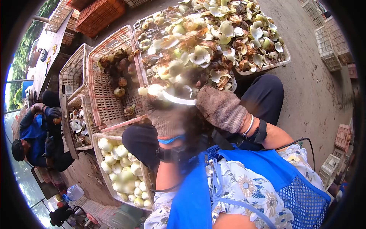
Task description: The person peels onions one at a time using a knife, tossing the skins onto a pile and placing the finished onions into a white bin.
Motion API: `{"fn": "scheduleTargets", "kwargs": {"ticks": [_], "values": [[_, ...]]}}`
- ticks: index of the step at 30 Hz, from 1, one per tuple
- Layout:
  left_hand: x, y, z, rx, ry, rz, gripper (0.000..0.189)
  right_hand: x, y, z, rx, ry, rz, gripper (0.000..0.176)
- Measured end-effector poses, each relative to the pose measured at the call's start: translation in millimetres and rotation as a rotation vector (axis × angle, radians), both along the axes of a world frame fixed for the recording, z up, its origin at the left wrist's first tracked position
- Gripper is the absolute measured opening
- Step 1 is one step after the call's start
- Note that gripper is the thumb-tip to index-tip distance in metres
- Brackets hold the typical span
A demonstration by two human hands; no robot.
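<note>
My left hand (164, 114), in a brown knit glove, is closed round a pale onion (155, 91), partly blurred. My right hand (221, 108), gloved the same, is closed on a knife whose whitish curved blade (178, 100) reaches left toward the onion. The knife's handle is hidden in the glove. Just beyond both hands lies a heap of onion skins (198, 55), spread over crates. Left of my left hand, a pinkish crate (102, 95) holds several unpeeled onions (120, 82). Peeled white onions (124, 168) fill a crate beside my knee.
Another person (38, 133) sits at the left, wearing dark gloves, near a crate of skins (78, 124). An orange crate (100, 17) stands at the top left. Stacked crates (331, 44) line the right side. Concrete floor (305, 99) runs along my right.
</note>
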State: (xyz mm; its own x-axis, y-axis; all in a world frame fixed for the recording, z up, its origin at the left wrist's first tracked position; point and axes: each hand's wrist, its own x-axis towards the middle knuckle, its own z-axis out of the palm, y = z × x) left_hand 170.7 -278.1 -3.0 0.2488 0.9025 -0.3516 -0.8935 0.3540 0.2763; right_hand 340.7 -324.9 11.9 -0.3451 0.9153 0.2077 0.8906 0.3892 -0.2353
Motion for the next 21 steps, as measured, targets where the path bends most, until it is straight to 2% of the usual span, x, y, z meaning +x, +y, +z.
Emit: {"fn": "scheduleTargets", "kwargs": {"ticks": [2,4,6,11,13,14,16,17,18,19,20,21], "values": [[3,0,2,-0.018,0.002,0.0,0.059,1,2,-5,0.0,0.032,0.011,0.027],[4,-1,5,-0.033,0.012,0.003,0.059,1,3,-17,0.103,-0.114,0.028,0.029],[5,-2,9,-0.053,0.015,0.006,0.06,0,2,-23,0.104,-0.127,0.012,0.029],[9,-1,16,-0.127,0.031,0.021,0.063,0,4,-12,0.073,-0.18,-0.035,0.03],[12,0,21,-0.171,0.035,0.035,0.064,-1,10,-15,0.068,0.131,-0.025,0.024],[13,2,21,-0.174,0.035,0.033,0.064,1,14,-13,0.065,0.131,-0.027,0.024],[14,11,18,-0.29,-0.045,0.059,0.047,7,25,-2,-0.996,1.107,-0.142,0.021],[10,10,5,-0.285,-0.05,0.058,0.047,7,27,-13,-1.006,1.172,-0.166,0.024],[3,7,-17,0.035,0.51,-0.077,0.055,10,29,-26,-1.0,1.167,-0.166,0.024],[1,3,-24,0.364,1.066,-0.215,0.064,14,27,-38,-0.863,1.108,-0.087,0.024],[0,0,-30,0.364,1.061,-0.218,0.064,19,24,-47,-0.728,1.043,-0.009,0.024],[2,0,-30,0.356,1.025,-0.213,0.066,23,20,-21,-1.04,1.239,-0.192,0.025]]}}
